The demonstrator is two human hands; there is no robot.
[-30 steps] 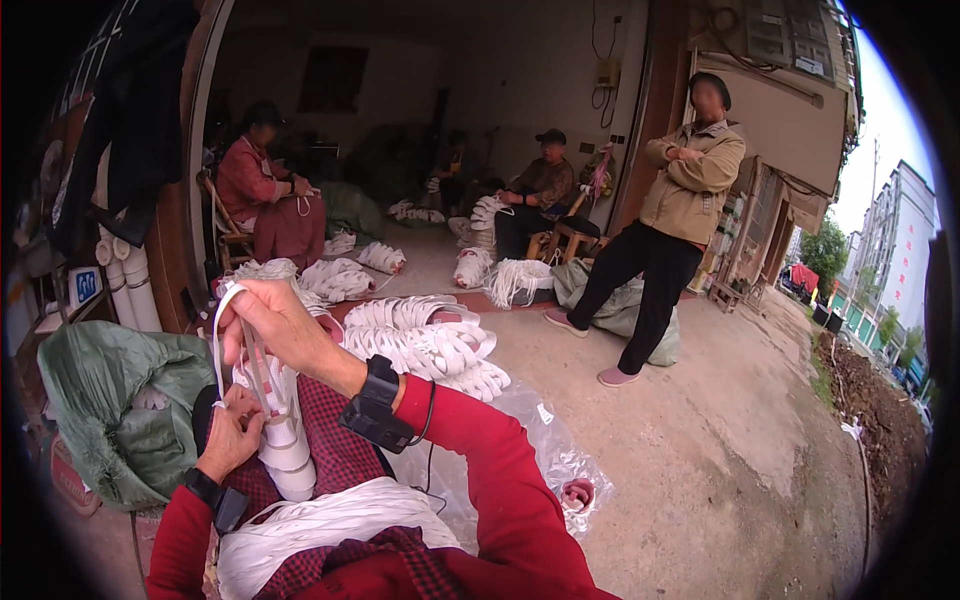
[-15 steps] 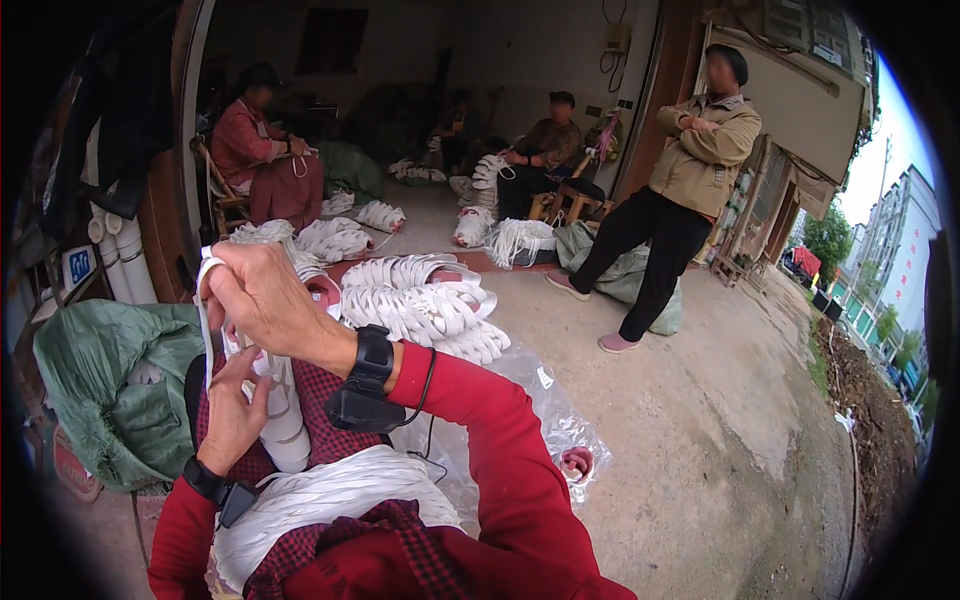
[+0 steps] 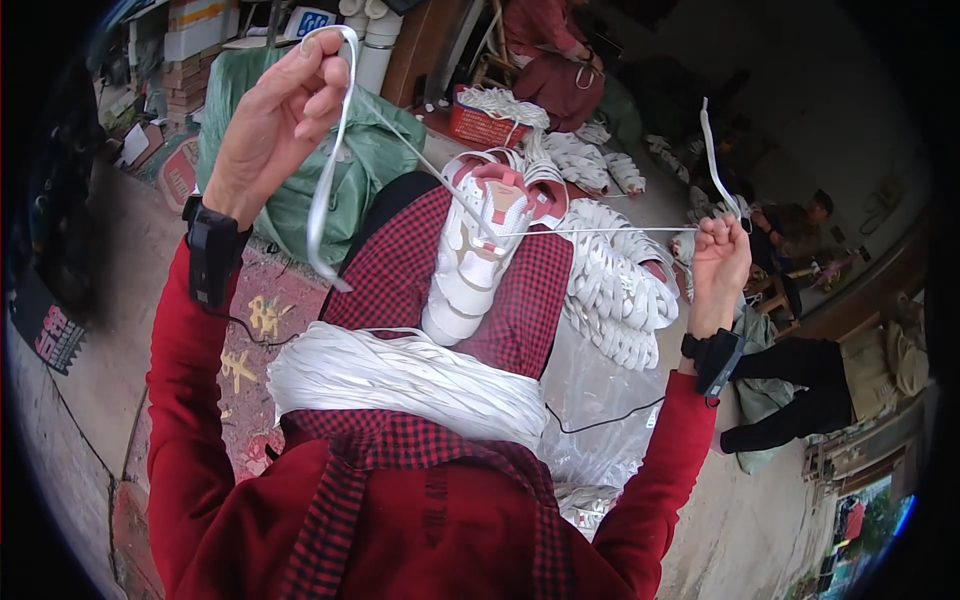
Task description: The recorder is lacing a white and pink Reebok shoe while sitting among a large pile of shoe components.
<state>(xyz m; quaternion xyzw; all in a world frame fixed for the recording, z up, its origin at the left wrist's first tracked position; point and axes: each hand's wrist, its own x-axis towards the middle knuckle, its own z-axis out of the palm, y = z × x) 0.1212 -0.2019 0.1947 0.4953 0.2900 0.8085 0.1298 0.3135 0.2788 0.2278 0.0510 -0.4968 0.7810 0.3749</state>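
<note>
On my checked lap lies a white and beige sneaker (image 3: 470, 255) with a pink lining, its toe pointing toward me. A flat white shoelace (image 3: 318, 215) runs from it to both sides. Raised at the upper left, my left hand (image 3: 285, 125) pinches one side of the lace, and a loose length hangs down below the fingers. Out to the right, my right hand (image 3: 720, 258) is closed on the other side, with the free tip sticking up above it. Both stretches look fairly taut. A thick bundle of white laces (image 3: 410, 385) rests across my waist.
Laced white shoes (image 3: 620, 290) are piled right of my knees. A green sack (image 3: 350, 165) stands left of my legs. Farther off are a red basket (image 3: 485, 128) of laces, a seated person (image 3: 545, 40) and a standing person (image 3: 850, 375). Clear plastic sheeting (image 3: 605, 410) covers the ground at right.
My hands were close together at the shoe; now they are spread wide, drawing the lace out to both sides. The view has turned, bringing my lap to the middle.
</note>
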